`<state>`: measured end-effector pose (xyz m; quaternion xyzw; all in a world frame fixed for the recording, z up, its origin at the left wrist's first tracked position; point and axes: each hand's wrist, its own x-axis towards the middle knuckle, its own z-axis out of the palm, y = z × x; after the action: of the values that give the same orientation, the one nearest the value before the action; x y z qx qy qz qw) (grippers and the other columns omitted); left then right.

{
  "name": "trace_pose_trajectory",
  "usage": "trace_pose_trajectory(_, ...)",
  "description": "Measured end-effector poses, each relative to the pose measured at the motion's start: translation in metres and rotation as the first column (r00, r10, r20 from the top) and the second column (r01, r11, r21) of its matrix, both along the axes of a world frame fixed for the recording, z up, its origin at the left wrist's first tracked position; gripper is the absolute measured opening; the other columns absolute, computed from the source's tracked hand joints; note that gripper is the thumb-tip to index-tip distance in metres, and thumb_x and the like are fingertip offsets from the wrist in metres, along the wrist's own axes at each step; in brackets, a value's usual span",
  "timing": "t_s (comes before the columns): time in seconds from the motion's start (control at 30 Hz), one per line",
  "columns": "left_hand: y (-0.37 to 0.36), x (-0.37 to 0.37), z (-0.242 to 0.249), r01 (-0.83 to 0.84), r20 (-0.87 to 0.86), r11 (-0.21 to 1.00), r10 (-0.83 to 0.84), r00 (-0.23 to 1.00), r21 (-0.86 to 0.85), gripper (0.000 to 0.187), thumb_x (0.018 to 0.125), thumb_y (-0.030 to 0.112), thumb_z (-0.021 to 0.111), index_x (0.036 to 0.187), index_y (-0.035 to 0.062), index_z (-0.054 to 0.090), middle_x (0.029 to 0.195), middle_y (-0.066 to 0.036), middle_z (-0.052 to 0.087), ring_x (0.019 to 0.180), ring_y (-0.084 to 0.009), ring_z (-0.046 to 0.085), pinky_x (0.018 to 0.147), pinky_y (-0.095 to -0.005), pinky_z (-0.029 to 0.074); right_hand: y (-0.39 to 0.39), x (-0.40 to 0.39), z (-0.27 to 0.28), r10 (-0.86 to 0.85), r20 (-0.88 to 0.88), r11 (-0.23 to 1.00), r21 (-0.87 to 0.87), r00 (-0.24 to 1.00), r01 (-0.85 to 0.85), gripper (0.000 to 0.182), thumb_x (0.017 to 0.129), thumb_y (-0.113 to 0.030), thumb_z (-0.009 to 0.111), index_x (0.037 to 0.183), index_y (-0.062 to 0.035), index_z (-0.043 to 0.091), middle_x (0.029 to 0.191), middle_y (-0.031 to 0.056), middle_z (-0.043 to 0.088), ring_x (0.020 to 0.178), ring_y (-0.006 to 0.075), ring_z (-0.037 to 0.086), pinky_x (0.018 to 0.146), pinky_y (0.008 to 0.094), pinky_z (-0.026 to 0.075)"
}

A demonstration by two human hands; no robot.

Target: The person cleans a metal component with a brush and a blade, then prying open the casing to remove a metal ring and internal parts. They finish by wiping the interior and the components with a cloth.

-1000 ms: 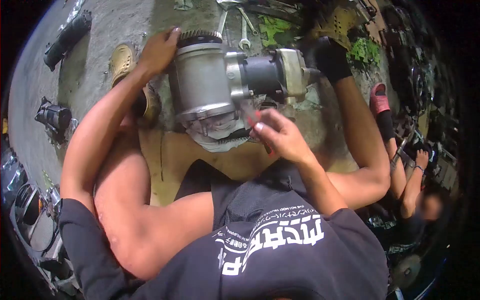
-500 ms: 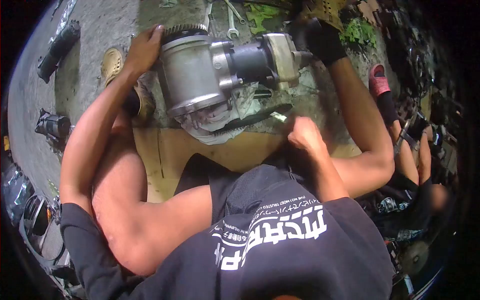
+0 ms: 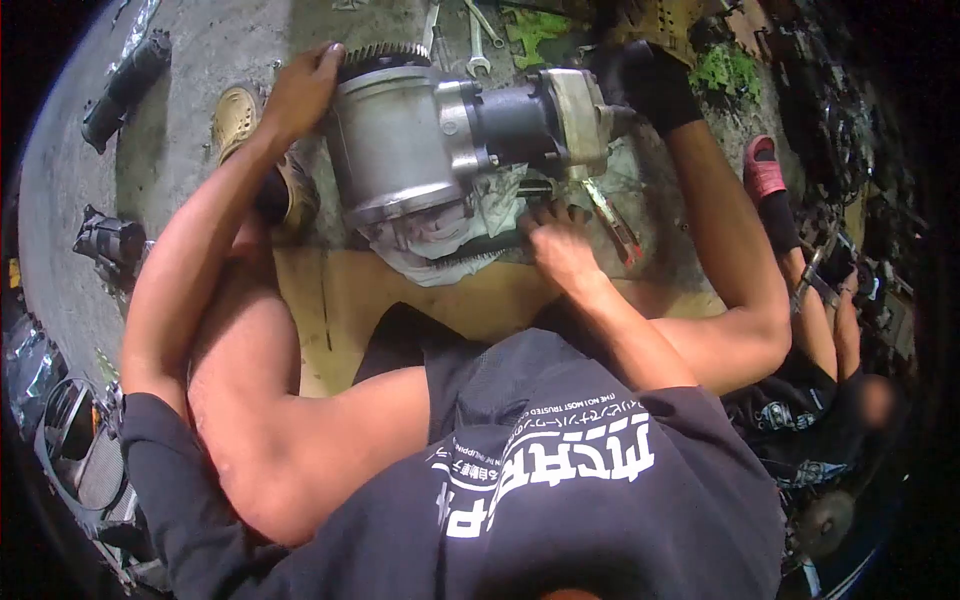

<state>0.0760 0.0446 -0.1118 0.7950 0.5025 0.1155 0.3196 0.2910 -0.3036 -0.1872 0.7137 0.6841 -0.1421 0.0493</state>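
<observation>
A grey metal cylinder assembly (image 3: 395, 145) with a toothed gear at its top end lies on its side on a white rag (image 3: 435, 240). My left hand (image 3: 303, 95) holds it by the gear end, fingers curled against the edge. My right hand (image 3: 562, 245) is closed over the handle end of a dark bristle brush (image 3: 475, 250) beneath the assembly. The hand covers part of that handle. Just right of my right hand, a slim red-and-silver tool (image 3: 613, 220) lies on the floor.
Wrenches (image 3: 479, 50) lie beyond the assembly. Cardboard (image 3: 345, 300) is under my legs. A dark tubular part (image 3: 125, 90) and a small dark part (image 3: 108, 240) are at the left. A co-worker's pink shoe (image 3: 765, 168) shows at the right.
My right hand has let go of the red-and-silver tool, which now lies on the floor, and has moved left onto the brush. My left hand stays on the assembly.
</observation>
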Motion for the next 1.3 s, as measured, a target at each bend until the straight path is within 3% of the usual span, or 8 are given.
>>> trace_pose_trajectory(0.07,0.002,-0.001,0.001,0.016,-0.028,1.0,-0.017,0.999,-0.016,0.062,0.101,0.048,0.041,0.135,-0.0013,0.058,0.134,-0.028,0.06,0.13,-0.0428,0.054,0.111,-0.0417,0.039,0.0,0.01,-0.012,0.144,-0.023,0.987,-0.07,0.989,-0.145,0.026,0.083,-0.019,0.065,0.109,-0.0146,0.069,0.11,0.0138,0.066,0.111,0.0365,0.061,0.092,0.054,0.048)
trace_pose_trajectory(0.1,0.004,-0.003,0.0,0.01,-0.03,1.0,-0.011,0.999,-0.015,0.062,0.101,0.048,0.041,0.135,-0.0013,0.058,0.134,-0.028,0.06,0.13,-0.0428,0.054,0.111,-0.0417,0.039,0.013,0.01,0.014,-0.124,-0.196,0.917,-0.398,0.973,0.036,0.026,0.085,-0.022,0.066,0.109,-0.0123,0.067,0.102,0.0168,0.067,0.097,0.0408,0.065,0.082,0.0526,0.052)
trace_pose_trajectory(0.2,0.004,-0.005,-0.006,0.031,-0.041,0.999,-0.032,0.999,-0.024,0.064,0.102,0.05,0.044,0.138,-0.0027,0.056,0.138,-0.026,0.058,0.133,-0.0383,0.052,0.113,-0.039,0.036,0.011,0.02,0.086,0.0,-0.39,0.974,-0.209,0.921,-0.088,0.037,0.078,-0.009,0.069,0.115,-0.0106,0.063,0.086,0.02,0.069,0.09,0.0433,0.067,0.08,0.0509,0.054)
trace_pose_trajectory(0.5,0.004,-0.003,-0.002,0.03,-0.003,0.999,-0.03,1.0,-0.029,0.063,0.102,0.049,0.044,0.135,-0.0028,0.058,0.132,-0.026,0.062,0.124,-0.0387,0.059,0.108,-0.0389,0.041,-0.022,0.061,0.18,-0.035,-0.736,0.994,-0.094,0.676,-0.051,0.067,0.084,0.0,0.062,0.148,-0.0036,0.043,0.113,0.0231,0.061,0.104,0.0405,0.061,0.085,0.0466,0.051)
trace_pose_trajectory(0.6,0.004,-0.002,0.002,0.045,-0.04,0.996,-0.048,0.998,-0.071,0.062,0.102,0.048,0.044,0.135,-0.0024,0.058,0.132,-0.026,0.063,0.125,-0.0375,0.059,0.108,-0.0379,0.041,-0.021,0.053,0.21,-0.227,-0.705,0.963,-0.265,0.671,0.047,0.072,0.083,0.005,0.06,0.152,-0.0071,0.041,0.105,0.0204,0.058,0.096,0.0389,0.061,0.085,0.0436,0.051)
trace_pose_trajectory(0.83,0.007,-0.003,-0.003,0.044,-0.043,0.997,-0.047,0.998,-0.06,0.062,0.102,0.048,0.043,0.137,-0.0018,0.057,0.134,-0.025,0.062,0.129,-0.0365,0.057,0.11,-0.0379,0.04,0.022,-0.011,0.136,-0.127,-0.59,0.99,-0.03,0.797,0.135,0.087,0.082,0.006,0.054,0.16,-0.0168,0.024,0.106,0.023,0.052,0.086,0.0473,0.061,0.076,0.0528,0.051)
trace_pose_trajectory(1.0,0.004,-0.001,0.013,0.055,-0.104,0.995,-0.063,0.993,-0.081,0.064,0.102,0.051,0.042,0.141,0.0012,0.054,0.137,-0.025,0.059,0.129,-0.0375,0.056,0.11,-0.0384,0.039,0.061,0.007,0.11,-0.023,-0.655,0.921,0.28,0.756,0.271,0.071,0.088,-0.006,0.064,0.154,-0.0195,0.041,0.094,0.0189,0.058,0.08,0.0407,0.061,0.072,0.0486,0.05)
trace_pose_trajectory(1.3,-0.019,-0.057,0.064,0.198,-0.12,0.966,-0.179,0.976,0.167,0.039,0.1,0.036,0.053,0.118,0.0033,0.062,0.109,-0.027,0.068,0.106,-0.0439,0.064,0.092,-0.0476,0.048,-0.032,0.04,0.113,-0.256,-0.706,0.958,-0.095,0.661,0.271,0.055,0.083,-0.005,0.071,0.135,-0.0163,0.055,0.09,0.0195,0.067,0.083,0.0405,0.066,0.072,0.0435,0.051)
